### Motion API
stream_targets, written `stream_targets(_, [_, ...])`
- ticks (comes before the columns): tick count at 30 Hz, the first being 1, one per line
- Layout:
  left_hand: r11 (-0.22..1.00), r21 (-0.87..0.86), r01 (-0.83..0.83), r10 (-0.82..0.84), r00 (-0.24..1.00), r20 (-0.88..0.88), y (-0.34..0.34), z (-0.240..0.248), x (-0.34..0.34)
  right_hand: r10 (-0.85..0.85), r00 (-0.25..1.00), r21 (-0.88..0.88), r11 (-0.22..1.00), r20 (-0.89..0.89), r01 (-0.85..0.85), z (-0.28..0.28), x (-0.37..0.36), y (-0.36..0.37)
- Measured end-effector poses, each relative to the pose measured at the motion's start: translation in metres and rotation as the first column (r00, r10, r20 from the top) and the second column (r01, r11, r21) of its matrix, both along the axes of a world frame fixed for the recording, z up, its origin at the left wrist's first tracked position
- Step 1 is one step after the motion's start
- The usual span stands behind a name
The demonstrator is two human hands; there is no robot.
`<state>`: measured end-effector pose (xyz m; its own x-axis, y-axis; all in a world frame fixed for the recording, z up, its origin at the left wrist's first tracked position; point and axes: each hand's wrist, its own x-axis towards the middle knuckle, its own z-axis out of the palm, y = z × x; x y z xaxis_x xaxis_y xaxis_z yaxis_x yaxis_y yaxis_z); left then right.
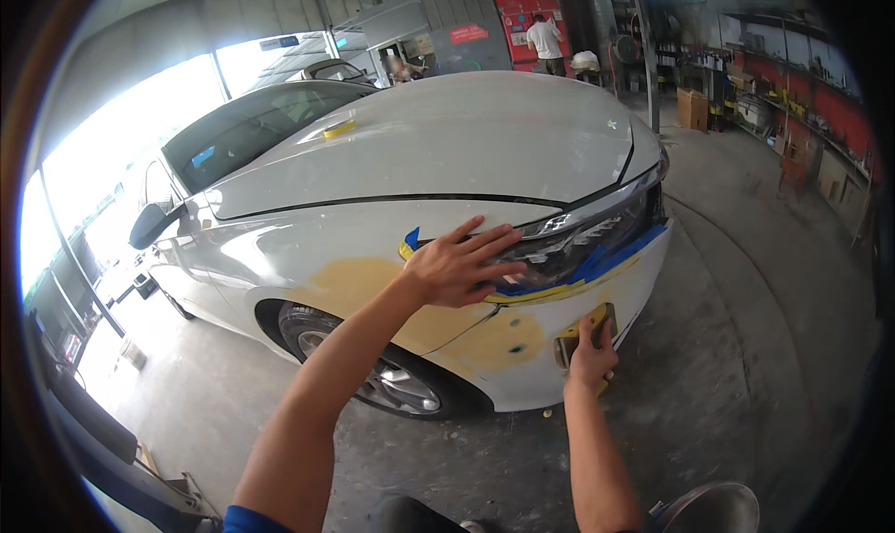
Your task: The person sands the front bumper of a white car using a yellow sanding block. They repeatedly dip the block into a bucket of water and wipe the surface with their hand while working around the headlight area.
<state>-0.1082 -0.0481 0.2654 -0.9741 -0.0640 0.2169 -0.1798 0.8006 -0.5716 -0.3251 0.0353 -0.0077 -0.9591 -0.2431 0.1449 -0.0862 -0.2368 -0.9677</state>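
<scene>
A white car (438, 146) stands in front of me with its front corner close by. My left hand (461, 264) lies spread at the inner end of the headlight (606, 237), empty, fingers over the lamp and fender edge. Blue and yellow masking tape (615, 261) runs along the lamp's lower edge. Lower down, my right hand (590, 356) grips a yellow and dark sanding block (567, 345) against the bumper. Beside the block is a yellowish filler patch (508, 337) with small dark spots. Another patch (350, 283) covers the fender above the wheel (396, 384).
A yellow tape roll (341, 129) rests on the hood. A round metal container (713, 510) stands near my right forearm. A hose (727, 235) lies across the floor at right, before cluttered shelves (792, 104). A person in a white shirt (545, 39) stands far back.
</scene>
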Motion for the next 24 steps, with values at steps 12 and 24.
stream_targets(12, [1.0, -0.024, -0.002, 0.002, 1.0, 0.001, -0.002, 0.005, -0.002, -0.029, 0.995, 0.049, 0.998, -0.094, 0.034, -0.004, -0.009, -0.003])
stream_targets(24, [1.0, -0.021, -0.017, 0.017, 1.0, 0.002, 0.003, -0.003, -0.002, 0.021, 0.996, 0.15, 0.988, 0.09, -0.035, 0.032, 0.019, 0.015])
